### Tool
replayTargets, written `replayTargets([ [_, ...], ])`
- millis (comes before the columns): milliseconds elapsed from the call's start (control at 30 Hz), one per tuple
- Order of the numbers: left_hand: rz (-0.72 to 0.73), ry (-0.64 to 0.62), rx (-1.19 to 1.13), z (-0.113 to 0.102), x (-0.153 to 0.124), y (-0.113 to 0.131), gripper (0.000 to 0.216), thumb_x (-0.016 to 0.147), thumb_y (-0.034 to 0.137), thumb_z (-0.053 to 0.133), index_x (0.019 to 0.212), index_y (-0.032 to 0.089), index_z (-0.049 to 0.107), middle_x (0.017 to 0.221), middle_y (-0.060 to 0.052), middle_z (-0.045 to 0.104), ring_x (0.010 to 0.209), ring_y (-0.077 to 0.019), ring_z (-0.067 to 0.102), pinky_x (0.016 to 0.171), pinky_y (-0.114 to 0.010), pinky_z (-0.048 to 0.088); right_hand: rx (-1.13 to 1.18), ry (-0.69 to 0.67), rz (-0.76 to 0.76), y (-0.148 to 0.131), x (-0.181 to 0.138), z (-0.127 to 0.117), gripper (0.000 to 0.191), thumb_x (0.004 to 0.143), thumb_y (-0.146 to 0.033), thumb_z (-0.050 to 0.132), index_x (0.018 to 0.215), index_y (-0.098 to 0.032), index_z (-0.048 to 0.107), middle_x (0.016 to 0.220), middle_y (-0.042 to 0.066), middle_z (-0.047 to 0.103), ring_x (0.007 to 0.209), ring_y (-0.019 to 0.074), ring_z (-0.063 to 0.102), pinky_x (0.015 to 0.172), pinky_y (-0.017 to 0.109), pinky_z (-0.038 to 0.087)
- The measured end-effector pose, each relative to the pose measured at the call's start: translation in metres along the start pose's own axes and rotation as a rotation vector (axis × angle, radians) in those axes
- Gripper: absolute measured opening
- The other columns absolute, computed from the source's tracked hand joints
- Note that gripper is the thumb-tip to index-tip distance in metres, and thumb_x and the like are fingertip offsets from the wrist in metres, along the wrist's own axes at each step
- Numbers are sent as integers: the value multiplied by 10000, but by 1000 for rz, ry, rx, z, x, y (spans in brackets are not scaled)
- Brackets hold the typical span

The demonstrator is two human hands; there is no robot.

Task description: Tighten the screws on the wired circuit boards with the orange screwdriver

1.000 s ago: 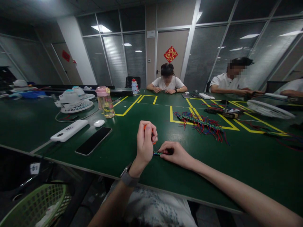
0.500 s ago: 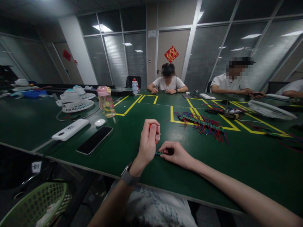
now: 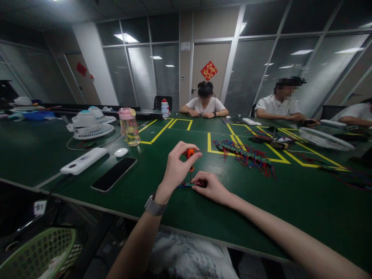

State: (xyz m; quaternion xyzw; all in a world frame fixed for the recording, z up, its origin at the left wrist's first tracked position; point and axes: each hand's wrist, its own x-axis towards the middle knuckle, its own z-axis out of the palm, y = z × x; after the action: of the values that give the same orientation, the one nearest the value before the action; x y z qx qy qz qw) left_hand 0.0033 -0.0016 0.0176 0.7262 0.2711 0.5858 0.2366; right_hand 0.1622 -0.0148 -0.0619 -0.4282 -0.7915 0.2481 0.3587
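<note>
My left hand (image 3: 176, 167) pinches a small orange-handled screwdriver (image 3: 190, 155) upright, its tip pointing down at a small green part with coloured wires (image 3: 188, 185) on the green table (image 3: 162, 201). My right hand (image 3: 211, 186) lies on the table with its fingers closed on that part, holding it down. A watch sits on my left wrist (image 3: 153, 207).
A black phone (image 3: 114, 173), a white power bank (image 3: 83, 160), a white mouse-like object (image 3: 121, 152) and a pink-lidded bottle (image 3: 129, 126) lie to the left. A pile of wired parts (image 3: 245, 153) sits inside yellow tape lines. Small fans (image 3: 90, 126), three seated people, a green basket (image 3: 37, 255).
My left hand has shifted its grip from a fist round the screwdriver to a fingertip pinch near its top, showing more of the orange handle. The right hand stayed on the part.
</note>
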Motion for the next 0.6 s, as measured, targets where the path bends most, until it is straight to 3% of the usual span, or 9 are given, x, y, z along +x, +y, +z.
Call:
replayTargets([
  [133,-45,-32,-167,-3,-3,0,290,947,300,426,1090,190,652,1094,-80,612,965,-175,615,854,-315,503,-9,11,-31,0,-2,0,105,739,-114,662,826,-136,718,776,41,625,665,135,562,616,249,448],
  [233,-133,-72,-342,-6,-4,1,268,907,302,512,1103,165,634,1021,-84,650,865,-168,654,771,-306,543,-12,16,-47,0,-2,-1,86,742,-124,671,811,-135,720,769,42,624,666,136,563,613,249,446],
  [333,-86,40,-235,-6,-5,-3,148,817,268,648,922,169,683,898,-45,621,813,-141,622,729,-253,526,-20,14,-59,0,-2,-2,74,746,-129,672,800,-142,722,758,36,622,673,136,565,623,249,446],
  [433,-31,117,-100,-4,-6,-4,133,843,270,614,904,191,703,991,-52,575,916,-145,589,803,-247,506,-22,2,-53,0,-2,-2,83,752,-131,666,810,-147,724,771,38,628,674,134,565,629,251,450],
  [533,-79,9,-251,-3,-7,-1,268,932,292,457,1074,194,662,1137,-82,579,1010,-171,596,861,-296,519,-14,-9,-38,-1,-2,-2,92,752,-130,662,819,-143,723,783,43,631,679,137,568,629,254,453],
  [600,-130,-64,-382,-3,-7,1,283,929,296,463,1122,173,630,1094,-91,622,953,-174,629,823,-311,541,-13,-7,-30,-1,-2,-2,97,752,-130,659,823,-143,723,781,41,629,680,138,570,626,255,452],
])
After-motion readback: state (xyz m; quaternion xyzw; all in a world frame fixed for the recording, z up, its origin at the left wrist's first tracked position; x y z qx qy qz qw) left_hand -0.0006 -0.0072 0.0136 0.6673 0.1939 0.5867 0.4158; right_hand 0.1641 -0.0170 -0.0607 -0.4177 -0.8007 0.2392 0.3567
